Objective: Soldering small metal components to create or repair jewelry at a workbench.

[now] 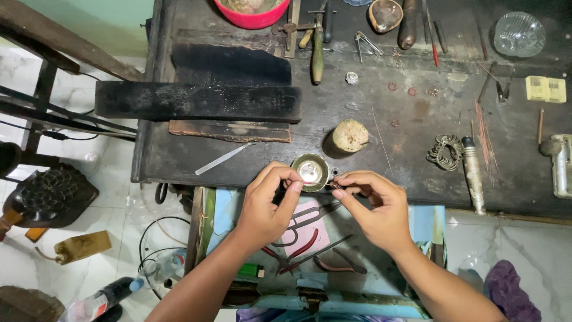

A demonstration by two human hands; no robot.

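My left hand [265, 206] and right hand [372, 206] pinch tiny piece [335, 186] between fingertips, beside small metal bowl [310, 171] at dark worktop [411, 119] edge; I cannot tell which grip bears it

The tabletop [381, 119] is dark, worn wood with many scratches. A long black wooden block [196, 101] lies across its left part, with a thin brown board [229, 131] just below it. Near the front edge stands a small round metal bowl [310, 171], and a short wooden stump [350, 135] stands close behind it. A flat metal strip [223, 158] lies to the left of the bowl. At the back edge are a red bowl [252, 13], a hammer [317, 50] and a clear glass dish [519, 34]. On the right lie a bunch of metal rings [444, 150], a grey cylindrical tool [473, 173], thin copper wires [484, 138] and two pale yellow blocks [546, 89].
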